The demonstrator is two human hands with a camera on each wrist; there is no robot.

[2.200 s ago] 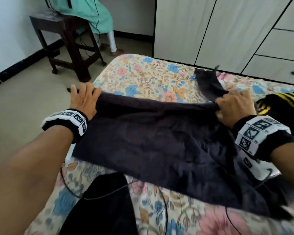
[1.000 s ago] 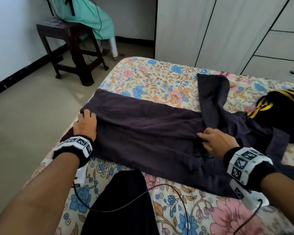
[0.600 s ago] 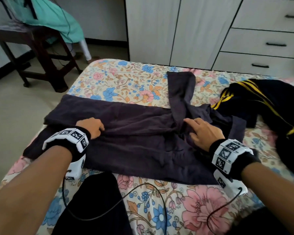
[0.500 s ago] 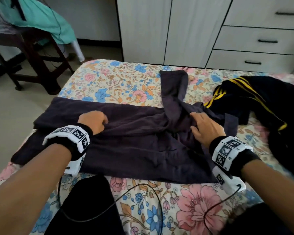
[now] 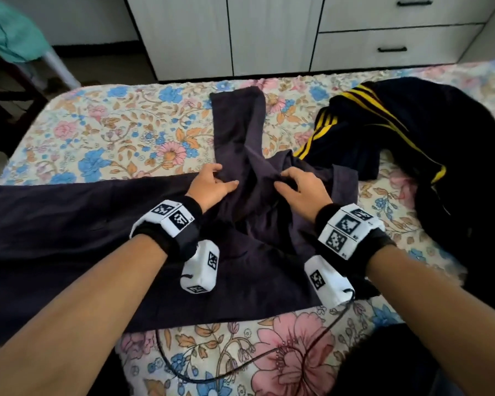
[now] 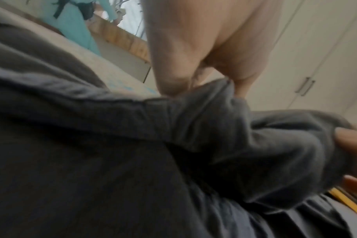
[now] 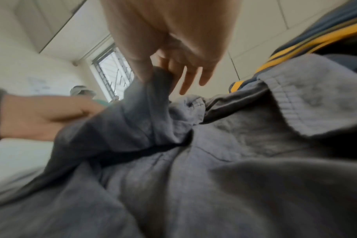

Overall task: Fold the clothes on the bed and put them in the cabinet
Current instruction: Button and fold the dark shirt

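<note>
A dark charcoal shirt [image 5: 83,230] lies spread across the flowered bed [image 5: 112,132], one sleeve [image 5: 237,121] pointing toward the cabinet [image 5: 269,32]. Both hands meet at the base of that sleeve. My left hand [image 5: 222,175] pinches a raised fold of the shirt between thumb and fingers, which the left wrist view shows close up [image 6: 212,83]. My right hand [image 5: 280,181] pinches a neighbouring fold with thumb and forefinger [image 7: 155,72], its other fingers held straight. A black garment with yellow stripes [image 5: 412,124] lies bunched at the right, touching the shirt's collar end.
White cabinet doors and two drawers [image 5: 395,50] stand just beyond the bed's far edge. A dark chair with a teal cloth [image 5: 9,32] stands on the floor at far left. A black cable [image 5: 269,352] runs over the sheet near me.
My left hand has slid right along the shirt from its body to the sleeve base, close to the right hand. Both now pinch folds. The view has swung right.
</note>
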